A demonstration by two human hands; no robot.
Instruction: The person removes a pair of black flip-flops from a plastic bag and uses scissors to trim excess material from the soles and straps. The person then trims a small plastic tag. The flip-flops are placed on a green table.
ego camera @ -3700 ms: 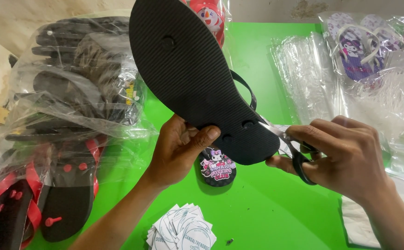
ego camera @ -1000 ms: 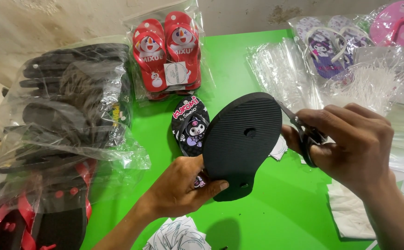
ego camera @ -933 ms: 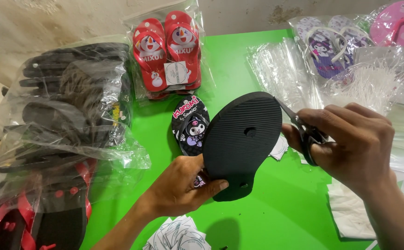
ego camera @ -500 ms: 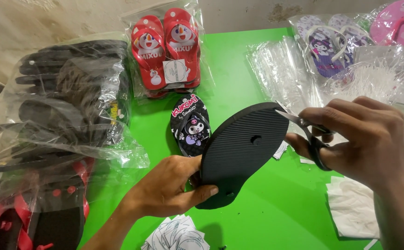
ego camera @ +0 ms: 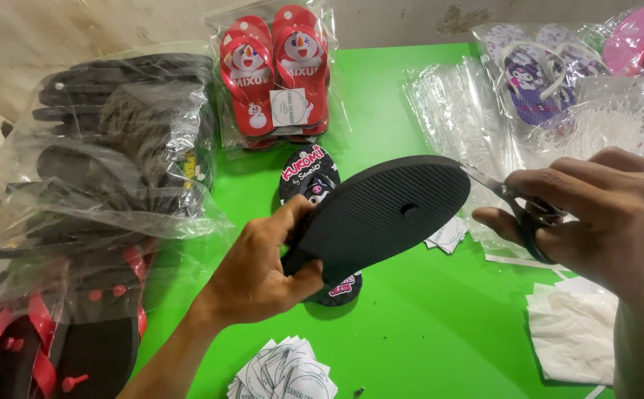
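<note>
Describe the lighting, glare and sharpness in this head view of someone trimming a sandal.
Head view: soft, even light; white glare on the clear plastic bags; a faint shadow beneath the black sandal sole; the right hand, nearest the lens, looks slightly soft; the left hand is sharp.

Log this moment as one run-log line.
left hand: holds black sandal sole-up | right hand: holds scissors at sandal's edge | under it: printed sandal on green table
</note>
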